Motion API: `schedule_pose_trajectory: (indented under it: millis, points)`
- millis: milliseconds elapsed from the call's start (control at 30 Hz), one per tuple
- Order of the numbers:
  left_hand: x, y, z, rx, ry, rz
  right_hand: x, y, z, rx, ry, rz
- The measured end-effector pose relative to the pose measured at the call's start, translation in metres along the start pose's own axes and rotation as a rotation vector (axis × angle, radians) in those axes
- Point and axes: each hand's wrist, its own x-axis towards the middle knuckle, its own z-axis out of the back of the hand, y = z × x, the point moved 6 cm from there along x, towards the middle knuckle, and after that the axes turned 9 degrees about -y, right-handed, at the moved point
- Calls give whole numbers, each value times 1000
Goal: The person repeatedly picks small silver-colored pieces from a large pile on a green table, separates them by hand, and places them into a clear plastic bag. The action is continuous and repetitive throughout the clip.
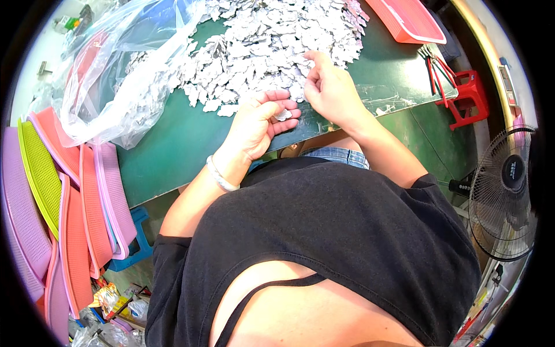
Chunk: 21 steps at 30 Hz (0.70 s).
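A broad heap of small, flat, irregular white pieces point(260, 52) covers the far middle of the green table point(167, 144). My left hand point(254, 118), palm turned up, is at the heap's near edge. One small white piece point(283, 115) rests between its thumb and curled fingers. My right hand point(332, 89) is over the right part of the heap. Its index finger reaches out to the pieces, with the thumb apart from it. The other fingers are folded and partly hidden, and nothing shows in its grip.
A clear plastic bag point(133, 75) of white pieces lies left. Purple, red and lime baskets point(40, 173) are stacked beside the table. A red basket point(407, 20) and red-handled pliers point(436, 69) lie at the right. A red stool point(467, 98) and a fan point(503, 191) stand beyond.
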Motion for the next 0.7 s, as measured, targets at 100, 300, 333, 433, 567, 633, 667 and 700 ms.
schedule_pose_trajectory:
  millis: [100,300,333,433,567,633,667,700]
  points:
    - [1,1,0,-24,37,2,0,-7,1,160,38,-117]
    - [2,0,-3,-52,34,-24,-6,1,-9,692,351,-445]
    - [2,0,-2,-42,31,-22,-5,-2,-5,616,305,-386]
    - [1,1,3,-23,15,-20,-6,-1,7,225,247,-38]
    - [0,1,1,-30,1,-23,-19,12,15,-128,169,303]
    - [-1,0,1,-40,-4,-17,-20,13,15,-131,216,279]
    - [-2,0,1,-46,-7,-10,-21,11,13,-123,189,289]
    - [-2,0,1,-53,-10,-4,-20,10,13,-115,163,300]
